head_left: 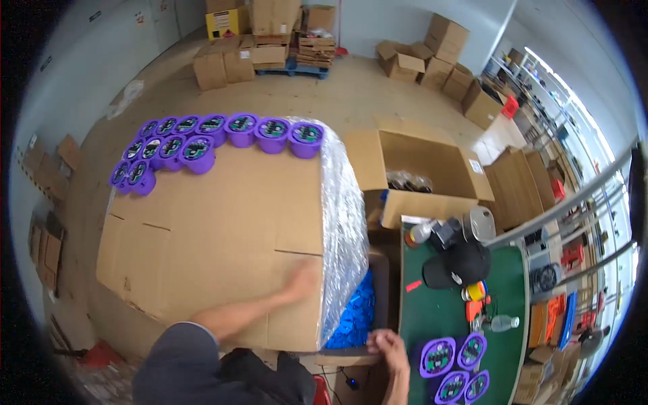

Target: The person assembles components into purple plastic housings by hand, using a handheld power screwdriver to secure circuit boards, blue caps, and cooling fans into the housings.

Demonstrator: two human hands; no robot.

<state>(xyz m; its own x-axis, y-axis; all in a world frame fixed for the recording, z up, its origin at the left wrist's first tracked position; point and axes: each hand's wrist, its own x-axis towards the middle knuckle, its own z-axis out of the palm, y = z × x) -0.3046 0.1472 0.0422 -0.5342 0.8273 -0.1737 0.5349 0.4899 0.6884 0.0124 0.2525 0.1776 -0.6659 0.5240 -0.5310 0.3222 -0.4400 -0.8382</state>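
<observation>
My left hand (304, 278) is over the right part of a flat cardboard sheet (223, 209), near its wrapped edge. Motion smears its fingers, so I cannot tell whether they hold anything. Beside a bin of small blue pieces (356, 317), my right hand (390, 345) has its fingers curled together; what they hold, if anything, is too small to make out. Along the far side and far left corner of the cardboard stand several purple round housings (273, 136) with green circuit boards inside. More purple housings (437, 358) sit on the green table to the right.
Silvery plastic wrap (342, 223) hangs along the cardboard's right edge. The green table (503, 283) also bears a black cap (459, 264), a clear bottle (505, 323) and a metal canister (478, 224). An open carton (425, 206) stands beyond it. Stacked boxes line the far wall.
</observation>
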